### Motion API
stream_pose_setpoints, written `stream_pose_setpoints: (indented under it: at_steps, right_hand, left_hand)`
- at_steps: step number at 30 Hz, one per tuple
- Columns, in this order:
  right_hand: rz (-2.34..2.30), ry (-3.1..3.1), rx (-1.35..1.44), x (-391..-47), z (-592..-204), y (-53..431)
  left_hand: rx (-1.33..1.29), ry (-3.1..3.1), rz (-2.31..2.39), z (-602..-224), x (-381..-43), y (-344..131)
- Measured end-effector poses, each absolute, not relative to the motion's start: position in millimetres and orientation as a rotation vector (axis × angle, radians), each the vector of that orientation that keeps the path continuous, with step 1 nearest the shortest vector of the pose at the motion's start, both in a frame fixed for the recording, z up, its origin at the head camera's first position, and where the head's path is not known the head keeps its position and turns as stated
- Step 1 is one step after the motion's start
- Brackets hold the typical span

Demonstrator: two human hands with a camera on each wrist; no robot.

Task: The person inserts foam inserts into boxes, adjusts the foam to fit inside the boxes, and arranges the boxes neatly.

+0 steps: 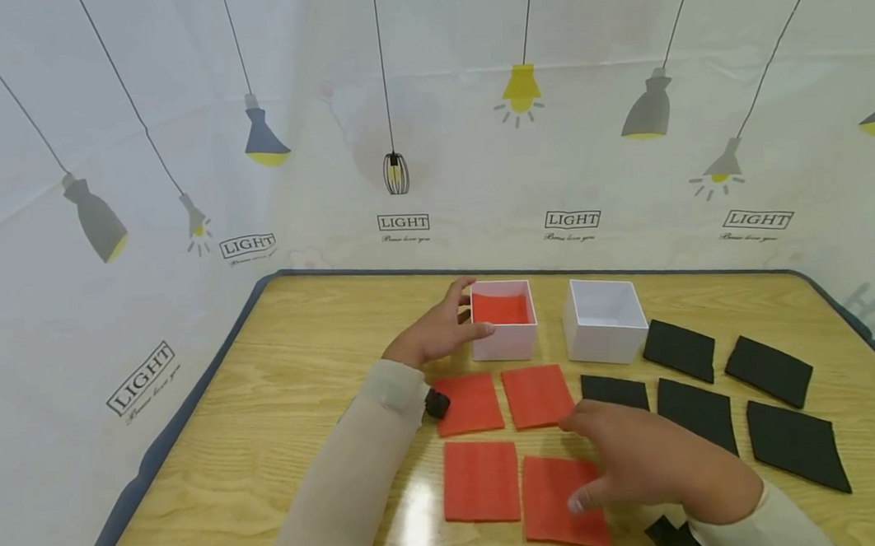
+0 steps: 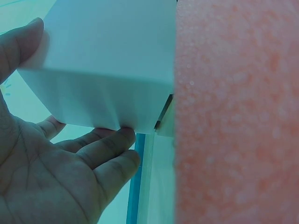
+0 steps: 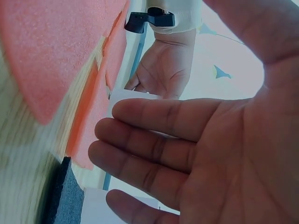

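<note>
Left hand (image 1: 438, 332), centre of head view, grips left white box (image 1: 505, 344), red sheet (image 1: 500, 309) inside. Right hand (image 1: 643, 453), fingers extended, thumb apart, over red square (image 1: 552, 502), lower centre. Step: apparently picking up; next move likely calls for pinching square's edge.

Near the middle of the far edge of the counter (image 1: 285, 339), the left box (image 1: 505, 344), with a sheet (image 1: 500, 309) in it, stands apart from the right box (image 1: 606, 342). The left hand (image 1: 440, 330) is at the left box's left side. Before the boxes, four squares (image 1: 481, 481) lie two by two, the right hand (image 1: 640, 456) over the near right one. Right of these, five panels (image 1: 693, 412) spread toward the counter's right edge.
</note>
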State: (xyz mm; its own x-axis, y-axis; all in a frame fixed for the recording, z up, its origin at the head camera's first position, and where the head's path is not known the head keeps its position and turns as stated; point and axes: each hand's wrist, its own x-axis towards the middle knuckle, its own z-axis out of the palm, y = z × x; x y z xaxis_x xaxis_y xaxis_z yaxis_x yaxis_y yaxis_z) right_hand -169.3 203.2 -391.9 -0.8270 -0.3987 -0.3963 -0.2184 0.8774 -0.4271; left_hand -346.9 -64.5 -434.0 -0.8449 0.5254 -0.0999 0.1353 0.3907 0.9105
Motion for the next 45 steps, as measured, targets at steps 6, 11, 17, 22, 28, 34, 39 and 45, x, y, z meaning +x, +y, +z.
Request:
stream_pose_setpoints:
  at_steps: [6, 11, 17, 22, 28, 34, 39, 45]
  right_hand:
    - [-0.439, 2.542, -0.482, -173, -403, 205]
    - [-0.396, 2.551, -0.517, -170, -404, 203]
    - [-0.357, 2.554, -0.457, -165, -399, 193]
    - [-0.288, 2.567, -0.472, -165, -401, 189]
    - [-0.206, 2.58, -0.468, -163, -405, 188]
    - [-0.136, 2.578, -0.448, -160, -407, 184]
    - [-0.109, 2.549, -0.43, -158, -407, 180]
    - [-0.087, 2.54, -0.442, -155, -410, 176]
  left_hand:
    - [0.566, 2.281, 1.439, -434, -346, -65]
    - [0.566, 2.289, 1.435, -435, -347, -64]
    - [0.567, 2.291, 1.438, -436, -348, -64]
    - [0.556, 2.298, 1.43, -437, -348, -64]
    - [0.556, 2.291, 1.433, -437, -349, -64]
    - [0.552, 2.299, 1.427, -435, -348, -64]
    - [0.546, 2.301, 1.427, -434, -347, -64]
    - [0.55, 2.276, 1.448, -434, -347, -64]
